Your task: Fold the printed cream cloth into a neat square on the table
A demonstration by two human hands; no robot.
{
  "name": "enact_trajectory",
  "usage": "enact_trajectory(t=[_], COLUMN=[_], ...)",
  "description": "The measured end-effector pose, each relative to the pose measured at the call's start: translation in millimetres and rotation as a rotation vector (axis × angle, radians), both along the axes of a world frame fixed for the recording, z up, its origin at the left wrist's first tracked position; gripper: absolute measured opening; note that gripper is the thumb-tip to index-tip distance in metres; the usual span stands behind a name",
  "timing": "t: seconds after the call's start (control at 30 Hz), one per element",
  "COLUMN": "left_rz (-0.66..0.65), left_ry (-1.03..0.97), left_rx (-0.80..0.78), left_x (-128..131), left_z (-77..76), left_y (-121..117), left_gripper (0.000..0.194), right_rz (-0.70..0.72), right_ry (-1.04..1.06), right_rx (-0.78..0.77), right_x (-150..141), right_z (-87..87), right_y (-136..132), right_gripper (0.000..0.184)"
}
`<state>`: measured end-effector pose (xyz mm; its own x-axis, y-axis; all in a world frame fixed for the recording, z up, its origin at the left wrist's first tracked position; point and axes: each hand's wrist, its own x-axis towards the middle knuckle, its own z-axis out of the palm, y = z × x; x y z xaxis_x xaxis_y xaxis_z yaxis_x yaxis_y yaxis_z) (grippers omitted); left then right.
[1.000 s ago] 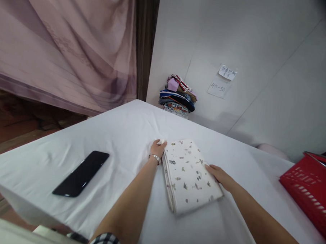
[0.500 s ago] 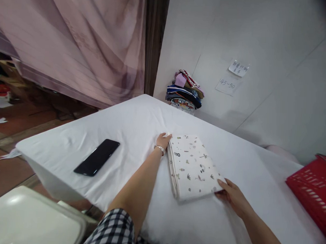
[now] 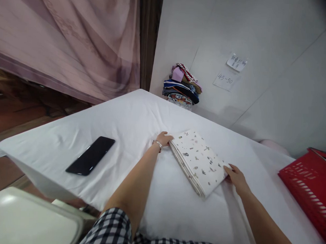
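Note:
A folded white cloth with small printed figures [image 3: 199,159] lies on the white-covered table [image 3: 130,120]. My left hand [image 3: 164,139], with a bracelet on its wrist, grips the cloth's far left corner with curled fingers. My right hand [image 3: 236,176] rests at the cloth's near right corner, fingers on its edge.
A black phone [image 3: 90,160] lies on the table to the left. A stack of folded coloured clothes [image 3: 182,87] sits at the far corner by the wall. A red basket [image 3: 308,187] stands at the right edge. A pale chair seat [image 3: 26,220] is at lower left.
The folded cloth has been turned clockwise on the table. My right hand moved from the cloth's right side to its near right corner. The left hand stayed on the far corner.

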<state>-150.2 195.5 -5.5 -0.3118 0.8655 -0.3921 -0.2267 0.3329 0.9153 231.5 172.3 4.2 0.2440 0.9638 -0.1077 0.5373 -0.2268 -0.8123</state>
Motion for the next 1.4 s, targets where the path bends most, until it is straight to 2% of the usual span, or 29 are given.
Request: enact_trajectory(t=[0.1, 0.2, 0.33, 0.43, 0.53, 0.7, 1.0, 1.2, 1.4], left_rz=[-0.001, -0.006, -0.012, -0.016, -0.019, -0.031, -0.040, -0.036, -0.033], left_ry=[0.003, -0.001, -0.021, -0.031, -0.033, -0.047, -0.056, -0.070, -0.073], left_rx=[0.001, 0.000, 0.000, -0.002, -0.009, -0.008, 0.008, 0.024, 0.023], left_x=[-0.5, -0.3, -0.2, -0.4, -0.3, -0.1, -1.2, -1.3, -1.2], left_z=[-1.0, -1.8, -1.5, -1.0, 0.1, 3.3, 1.0, 2.1, 2.1], left_y=[-0.2, 0.0, -0.1, -0.3, -0.9, -3.4, -3.2, -4.0, -4.1], left_gripper=[0.070, 0.071, 0.071, 0.071, 0.072, 0.070, 0.075, 0.076, 0.074], right_rz=[0.119, 0.360, 0.629, 0.742, 0.774, 0.756, 0.687, 0.687, 0.727], right_ry=[-0.335, -0.390, -0.334, -0.393, -0.467, -0.591, -0.638, -0.664, -0.612], right_rx=[0.287, 0.481, 0.497, 0.499, 0.504, 0.373, 0.252, 0.269, 0.298], right_x=[-11.1, -31.6, -61.3, -76.7, -88.1, -105.1, -126.7, -136.3, -135.8], right_z=[7.9, 13.5, 14.6, 17.8, 25.6, 35.7, 33.9, 31.0, 29.6], right_y=[-15.0, -42.7, -84.9, -104.3, -110.0, -105.4, -87.8, -76.2, -74.9], right_gripper=[0.048, 0.038, 0.025, 0.021, 0.020, 0.020, 0.023, 0.018, 0.022])
